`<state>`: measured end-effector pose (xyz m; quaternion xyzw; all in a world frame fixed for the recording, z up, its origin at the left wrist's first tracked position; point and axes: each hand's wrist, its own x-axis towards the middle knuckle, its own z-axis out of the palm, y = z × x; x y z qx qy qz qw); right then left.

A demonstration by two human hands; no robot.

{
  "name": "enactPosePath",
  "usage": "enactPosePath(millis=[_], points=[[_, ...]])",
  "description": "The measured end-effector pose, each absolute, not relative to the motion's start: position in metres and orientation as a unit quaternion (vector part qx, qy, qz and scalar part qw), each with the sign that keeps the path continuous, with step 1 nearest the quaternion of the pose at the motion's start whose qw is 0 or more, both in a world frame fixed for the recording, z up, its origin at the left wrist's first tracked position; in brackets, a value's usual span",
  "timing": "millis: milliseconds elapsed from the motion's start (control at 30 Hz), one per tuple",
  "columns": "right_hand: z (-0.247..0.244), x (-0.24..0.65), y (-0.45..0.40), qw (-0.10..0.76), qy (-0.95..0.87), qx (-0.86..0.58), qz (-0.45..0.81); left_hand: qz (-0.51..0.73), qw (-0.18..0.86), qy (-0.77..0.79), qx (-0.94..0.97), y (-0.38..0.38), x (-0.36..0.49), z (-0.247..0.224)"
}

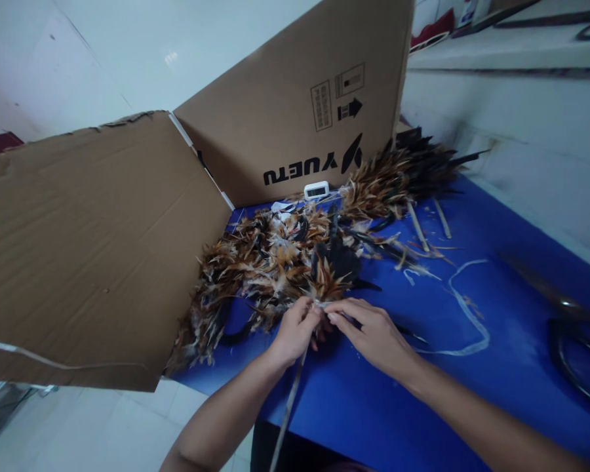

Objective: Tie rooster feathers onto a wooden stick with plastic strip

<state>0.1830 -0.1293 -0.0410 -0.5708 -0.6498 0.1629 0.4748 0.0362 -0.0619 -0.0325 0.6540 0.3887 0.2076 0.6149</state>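
Since the feathers (328,278) look light and easily crushed, left hand (295,333) and right hand (371,326) pinch their base (320,305), likely the safest hold.

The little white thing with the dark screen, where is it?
In the head view, the little white thing is just above the middle, below the black letters on the cardboard, left of the dark-tipped feathers.

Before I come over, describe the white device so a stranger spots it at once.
Find the cardboard panel printed YUETU, standing at the blue table. Just below that lettering, beyond the brown feathers, sits the white device. Its boxy casing and dark screen set it apart from the feathers.
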Motion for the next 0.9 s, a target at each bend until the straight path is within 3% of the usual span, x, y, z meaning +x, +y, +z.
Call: enactPosePath(millis=[300,900], points=[[-0.041,0.188,-0.127,0.502,-0.573,-0.581,0.286,0.207,0.334,0.395,0.830,-0.053,0.031,-0.028],[-0.037,0.189,-0.114,0.470,-0.633,-0.594,0.158,0.249,0.270,0.307,0.878,-0.044,0.032,-0.027]])
